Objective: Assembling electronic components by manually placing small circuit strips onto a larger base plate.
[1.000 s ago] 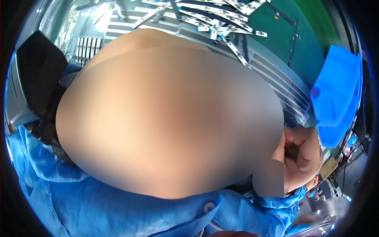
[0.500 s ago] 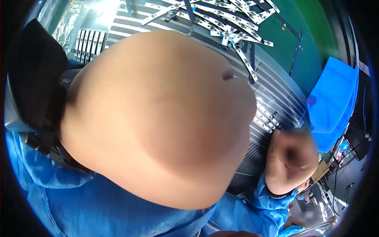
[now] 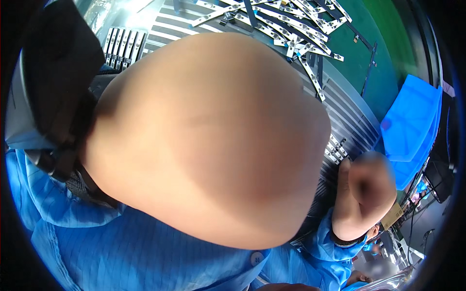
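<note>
My left hand [image 3: 208, 140] fills the middle of the view, very close and blurred, and its fingers cannot be made out. Around its wrist sits a black strap with a bulky black device [image 3: 53, 92]. Farther right is my right hand [image 3: 366, 199], much smaller, bent, with a blurred patch over most of it. One digit reaches toward short white strips with dark dots [image 3: 335, 150] lying on a ridged grey metal surface [image 3: 347, 104]. Whether that hand grips anything is hidden. Whatever lies behind the left hand is covered too.
A loose heap of white and black strips [image 3: 301, 29] lies at the far side, partly over a green mat [image 3: 359, 53]. Several strips stand in a row [image 3: 124, 46] at the far left. Blue plastic bins [image 3: 412, 116] are at the right. Blue clothing [image 3: 145, 247] spans the bottom.
The whole scene has shifted slightly right in the picture, both hands included. My left hand now covers more of the short strips beside my right hand.
</note>
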Action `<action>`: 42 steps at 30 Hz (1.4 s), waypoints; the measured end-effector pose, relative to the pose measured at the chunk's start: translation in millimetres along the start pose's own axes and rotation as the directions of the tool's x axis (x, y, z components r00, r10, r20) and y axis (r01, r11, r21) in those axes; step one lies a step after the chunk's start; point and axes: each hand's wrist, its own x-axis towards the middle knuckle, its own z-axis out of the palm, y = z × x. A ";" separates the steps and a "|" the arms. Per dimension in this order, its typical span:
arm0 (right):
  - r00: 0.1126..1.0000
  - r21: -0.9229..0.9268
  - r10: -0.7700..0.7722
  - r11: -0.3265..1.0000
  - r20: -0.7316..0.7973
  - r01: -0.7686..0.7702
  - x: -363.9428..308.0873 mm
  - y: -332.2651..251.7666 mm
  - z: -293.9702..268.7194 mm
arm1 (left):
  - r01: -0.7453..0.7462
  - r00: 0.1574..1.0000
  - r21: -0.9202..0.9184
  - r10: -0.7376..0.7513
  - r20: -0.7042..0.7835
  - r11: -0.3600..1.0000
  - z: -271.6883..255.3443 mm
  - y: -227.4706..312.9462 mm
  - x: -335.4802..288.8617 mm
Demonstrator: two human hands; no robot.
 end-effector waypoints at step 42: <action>0.997 -0.062 -0.073 0.996 -0.023 0.071 3.7 -1.7 6.1 | -0.090 0.989 0.139 0.072 0.129 0.986 -0.8 -13.7 14.1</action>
